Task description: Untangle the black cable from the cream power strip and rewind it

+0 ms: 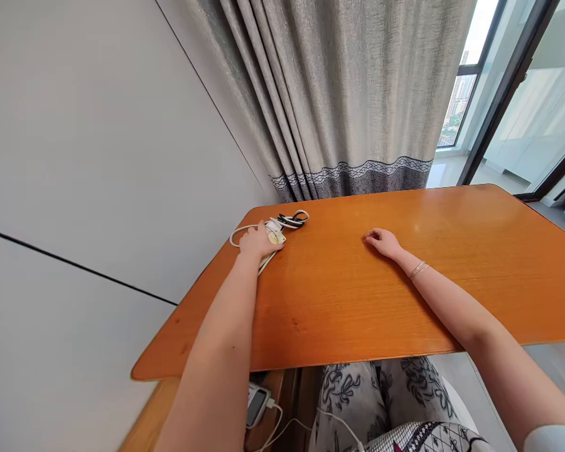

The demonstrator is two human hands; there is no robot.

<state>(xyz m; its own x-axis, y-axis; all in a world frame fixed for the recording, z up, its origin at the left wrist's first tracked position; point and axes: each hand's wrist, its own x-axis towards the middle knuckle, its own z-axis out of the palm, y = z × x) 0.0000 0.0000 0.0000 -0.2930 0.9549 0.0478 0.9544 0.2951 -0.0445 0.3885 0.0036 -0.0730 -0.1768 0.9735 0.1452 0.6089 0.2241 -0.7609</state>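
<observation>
My left hand (pixel 257 243) rests on a white power strip (pixel 274 235) at the far left of the orange wooden table (pixel 405 295), fingers curled over it. A bundle of white and black cable (pixel 292 220) lies just beyond the strip, and a white cord (pixel 238 233) loops off to the left edge. My right hand (pixel 383 242) lies palm down near the middle of the table, fingers loosely bent, holding nothing. Thin bracelets (pixel 418 270) sit on that wrist.
A white wall (pixel 98 157) runs along the table's left side. Grey curtains (pixel 339 94) hang behind it, with a glass door (pixel 522 94) at the right. Under the front edge a phone (pixel 257 405) on a white cable sits beside my patterned trousers (pixel 381 389).
</observation>
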